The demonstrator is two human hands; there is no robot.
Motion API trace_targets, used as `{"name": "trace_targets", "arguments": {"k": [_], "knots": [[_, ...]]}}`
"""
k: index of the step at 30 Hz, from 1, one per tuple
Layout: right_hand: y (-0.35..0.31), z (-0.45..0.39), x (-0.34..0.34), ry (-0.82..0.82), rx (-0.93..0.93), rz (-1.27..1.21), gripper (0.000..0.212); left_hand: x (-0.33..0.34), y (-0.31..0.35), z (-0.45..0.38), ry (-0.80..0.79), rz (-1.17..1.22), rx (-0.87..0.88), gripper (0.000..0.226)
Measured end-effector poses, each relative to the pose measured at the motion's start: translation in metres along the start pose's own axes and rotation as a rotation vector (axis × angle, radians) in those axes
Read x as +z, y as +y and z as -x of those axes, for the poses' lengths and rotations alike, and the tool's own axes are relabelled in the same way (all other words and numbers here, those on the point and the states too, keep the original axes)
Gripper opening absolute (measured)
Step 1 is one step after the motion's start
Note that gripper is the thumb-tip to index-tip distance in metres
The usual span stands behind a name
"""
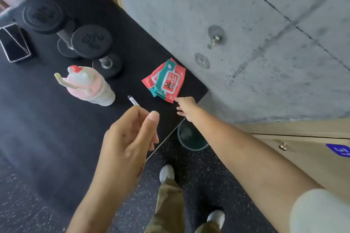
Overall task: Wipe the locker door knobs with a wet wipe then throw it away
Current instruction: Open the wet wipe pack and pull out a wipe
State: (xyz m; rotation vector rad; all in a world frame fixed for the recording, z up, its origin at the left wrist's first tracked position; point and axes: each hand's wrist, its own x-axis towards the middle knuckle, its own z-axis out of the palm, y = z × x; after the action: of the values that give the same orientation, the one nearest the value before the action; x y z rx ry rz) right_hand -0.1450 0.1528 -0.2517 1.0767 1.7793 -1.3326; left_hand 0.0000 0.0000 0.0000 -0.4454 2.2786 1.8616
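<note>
Here, right hand (186, 107) touches crinkly wipes pack (165, 80) — seemingly plastic.

Before me, a black-topped table (56, 119) abuts a grey concrete wall (246, 34) with panel seams; the dark speckled floor (189, 185) lies beneath my feet, under even, soft light.

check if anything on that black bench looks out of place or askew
Nothing is spilled or broken. The wet wipe pack lies skewed near the bench's corner, right hand at its edge. A pen lies loose beside the pink bottle, which stands upright.
</note>
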Motion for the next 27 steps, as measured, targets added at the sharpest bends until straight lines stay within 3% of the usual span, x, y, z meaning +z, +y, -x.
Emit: {"name": "trace_targets", "arguments": {"k": [12, 18, 27], "knots": [[-0.008, -0.023, 0.017, 0.089, 0.049, -0.031, 0.038, -0.001, -0.017, -0.006, 0.012, 0.022, -0.018, 0.041], [-0.004, -0.017, -0.001, -0.055, -0.101, -0.071, 0.021, 0.002, -0.003, -0.004, 0.012, 0.040, -0.012, 0.042], [0.005, 0.046, -0.055, -0.137, -0.304, -0.064, 0.020, 0.006, 0.024, 0.002, -0.005, -0.035, 0.030, 0.042]]}}
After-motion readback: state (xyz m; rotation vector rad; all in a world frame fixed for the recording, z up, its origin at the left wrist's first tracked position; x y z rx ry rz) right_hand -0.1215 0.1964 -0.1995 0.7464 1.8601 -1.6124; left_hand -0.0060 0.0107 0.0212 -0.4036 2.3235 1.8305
